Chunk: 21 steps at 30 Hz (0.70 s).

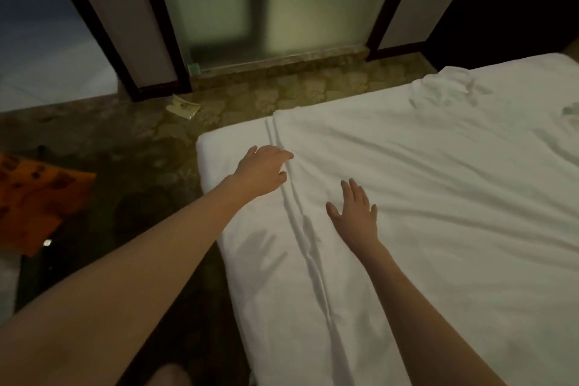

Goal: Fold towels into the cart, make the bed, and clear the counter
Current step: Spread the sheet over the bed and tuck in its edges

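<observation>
Reaching across the near corner of the bed (438, 229), lower right of frame. Left hand (261, 171) at the white sheet (423, 166) edge, fingers loosely bent over a raised fold (293, 194) running from the upper centre edge toward the bottom; grip on cloth not discernible. Right hand (355, 213) flat, fingers spread, pressing on the sheet just right of that fold. Mattress corner exposed left of the fold. Bunched cloth (441, 88) at far bed edge, upper right. Patterned carpet (282, 94) between bed and frosted glass door (275, 3). Paper scrap (183, 107) on carpet, upper left. Orange item (34, 200) at left edge.
</observation>
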{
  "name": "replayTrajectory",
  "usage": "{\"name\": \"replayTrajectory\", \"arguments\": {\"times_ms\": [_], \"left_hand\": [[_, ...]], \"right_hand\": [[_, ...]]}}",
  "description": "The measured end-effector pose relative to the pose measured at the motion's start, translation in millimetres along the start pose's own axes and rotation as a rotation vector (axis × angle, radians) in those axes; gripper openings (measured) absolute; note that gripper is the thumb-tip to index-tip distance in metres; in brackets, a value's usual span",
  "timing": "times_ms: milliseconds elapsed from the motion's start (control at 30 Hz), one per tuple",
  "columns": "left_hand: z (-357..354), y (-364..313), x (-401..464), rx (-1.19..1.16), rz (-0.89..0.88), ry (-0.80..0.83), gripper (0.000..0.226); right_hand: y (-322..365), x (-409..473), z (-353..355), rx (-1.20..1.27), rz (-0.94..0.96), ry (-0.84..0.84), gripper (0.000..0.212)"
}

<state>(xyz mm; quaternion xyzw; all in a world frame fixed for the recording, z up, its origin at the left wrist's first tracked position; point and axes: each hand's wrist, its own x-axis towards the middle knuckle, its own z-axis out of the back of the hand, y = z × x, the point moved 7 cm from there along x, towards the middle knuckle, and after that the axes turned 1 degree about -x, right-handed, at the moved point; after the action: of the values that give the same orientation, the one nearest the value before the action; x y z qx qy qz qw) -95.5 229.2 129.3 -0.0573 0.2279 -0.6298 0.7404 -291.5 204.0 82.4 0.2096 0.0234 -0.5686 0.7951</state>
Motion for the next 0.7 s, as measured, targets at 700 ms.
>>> {"name": "replayTrajectory", "arguments": {"times_ms": [700], "left_hand": [[-76.0,180.2,363.2,-0.208,-0.029,0.15,0.047]], "right_hand": [[75.4,285.1,-141.7,0.103,-0.423,-0.043,0.053]]}}
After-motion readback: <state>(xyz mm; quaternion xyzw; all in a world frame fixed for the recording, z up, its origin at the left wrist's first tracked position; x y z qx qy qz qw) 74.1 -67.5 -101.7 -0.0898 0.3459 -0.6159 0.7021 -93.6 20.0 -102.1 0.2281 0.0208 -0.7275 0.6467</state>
